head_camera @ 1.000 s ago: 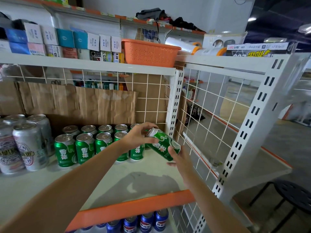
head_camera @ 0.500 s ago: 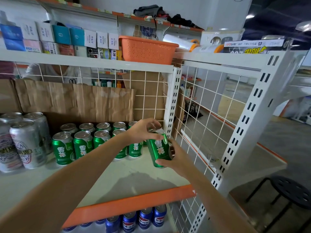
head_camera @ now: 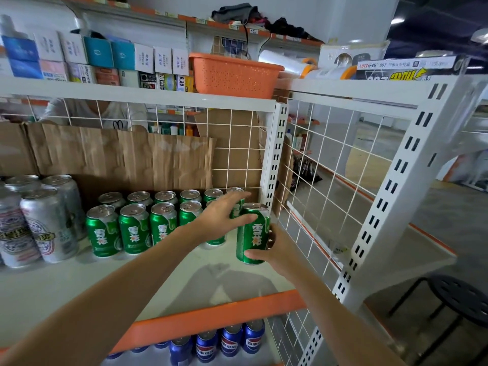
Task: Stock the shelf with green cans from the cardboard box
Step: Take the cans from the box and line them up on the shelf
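One wide-angle camera, worn on the head, looks forward and down onto the white shelf (head_camera: 79, 286) from near and slightly above. It faces the wire-grid back panel (head_camera: 237, 154) squarely. The slotted upright (head_camera: 383, 207) and a black stool (head_camera: 462, 297) sit at the right margin, and straight edges bow outward there.

place: a shop
racks: white slotted metal shelf (head_camera: 66, 276) with orange edge, under the left hand (head_camera: 224, 215)
left of that hand: rows of green cans (head_camera: 134, 228)
below it: blue cans (head_camera: 232, 339)
above it: small boxed goods (head_camera: 100, 52)
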### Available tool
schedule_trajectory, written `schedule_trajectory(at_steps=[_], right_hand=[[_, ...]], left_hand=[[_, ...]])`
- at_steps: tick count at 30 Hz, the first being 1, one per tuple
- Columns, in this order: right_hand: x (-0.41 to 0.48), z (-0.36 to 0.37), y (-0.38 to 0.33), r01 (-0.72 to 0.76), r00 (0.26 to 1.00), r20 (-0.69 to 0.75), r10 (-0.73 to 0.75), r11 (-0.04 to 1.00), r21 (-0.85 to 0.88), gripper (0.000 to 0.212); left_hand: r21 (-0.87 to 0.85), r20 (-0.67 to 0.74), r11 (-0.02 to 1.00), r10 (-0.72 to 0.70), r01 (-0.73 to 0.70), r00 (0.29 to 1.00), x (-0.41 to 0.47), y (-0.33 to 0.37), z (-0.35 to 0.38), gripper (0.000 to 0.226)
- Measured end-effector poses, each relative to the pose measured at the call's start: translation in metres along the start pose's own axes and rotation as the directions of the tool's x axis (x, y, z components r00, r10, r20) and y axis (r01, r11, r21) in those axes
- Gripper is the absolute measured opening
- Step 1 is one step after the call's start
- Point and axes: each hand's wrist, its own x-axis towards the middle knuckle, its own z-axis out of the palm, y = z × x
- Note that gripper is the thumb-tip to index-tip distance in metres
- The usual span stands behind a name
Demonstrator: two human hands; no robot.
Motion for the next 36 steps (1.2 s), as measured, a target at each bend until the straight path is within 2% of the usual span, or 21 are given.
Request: schedule_trajectory(at_steps=[3,5,7,9,12,15,16,19,23,28,32,34,36], right_hand=[[0.003,-0.001,0.006,-0.001,1.0,-0.02,0.001,1.0,0.003,0.081],[0.005,-0.002,0.01,-0.016,1.0,-0.013,0.017,0.999,0.037,0.068],[0.009,0.001,0.013,-0.035,0.999,0.018,0.034,0.998,0.057,0.062],[0.015,0.007,0.018,-0.059,0.998,0.035,0.057,0.998,0.037,0.066],[0.024,0.022,0.028,-0.068,0.997,0.02,0.069,0.997,-0.036,0.076],[0.031,0.034,0.034,-0.082,0.997,-0.024,0.08,0.994,-0.068,0.072],[0.033,0.038,0.036,-0.086,0.996,-0.033,0.084,0.994,-0.073,0.071],[0.039,0.043,0.041,-0.094,0.995,-0.053,0.09,0.992,-0.079,0.072],[0.045,0.041,0.048,-0.085,0.992,-0.098,0.078,0.994,-0.071,0.069],[0.058,0.034,0.05,-0.08,0.994,-0.078,0.073,0.992,-0.093,0.072],[0.071,0.029,0.049,-0.098,0.993,-0.076,0.09,0.988,-0.122,0.074],[0.075,0.028,0.048,-0.117,0.992,-0.073,0.108,0.984,-0.137,0.08],[0.08,0.028,0.047,-0.127,0.99,-0.08,0.115,0.979,-0.161,0.086]], left_hand=[[-0.028,-0.142,0.998,-0.063,0.06,0.988,-0.023,-0.026,0.001,0.058],[0.024,-0.156,0.992,-0.116,0.121,0.981,-0.042,-0.047,0.006,0.065],[0.166,-0.069,0.971,-0.164,0.173,0.984,-0.062,-0.066,0.014,0.077],[0.287,0.03,0.931,-0.245,0.227,0.969,-0.079,-0.085,0.026,0.069],[0.346,0.091,0.89,-0.347,0.297,0.934,-0.095,-0.104,0.038,0.063],[0.406,0.111,0.843,-0.428,0.352,0.897,-0.106,-0.114,0.044,0.087],[0.414,0.113,0.833,-0.447,0.367,0.887,-0.109,-0.116,0.045,0.087],[0.372,0.12,0.836,-0.474,0.403,0.872,-0.115,-0.116,0.048,0.069],[0.337,0.126,0.846,-0.476,0.413,0.871,-0.12,-0.112,0.05,0.085],[0.363,0.103,0.838,-0.47,0.406,0.877,-0.121,-0.117,0.053,0.088],[0.359,0.103,0.847,-0.454,0.393,0.885,-0.122,-0.119,0.055,0.11],[0.355,0.105,0.848,-0.455,0.394,0.884,-0.122,-0.119,0.055,0.109],[0.364,0.085,0.84,-0.461,0.403,0.883,-0.121,-0.119,0.055,0.099]])
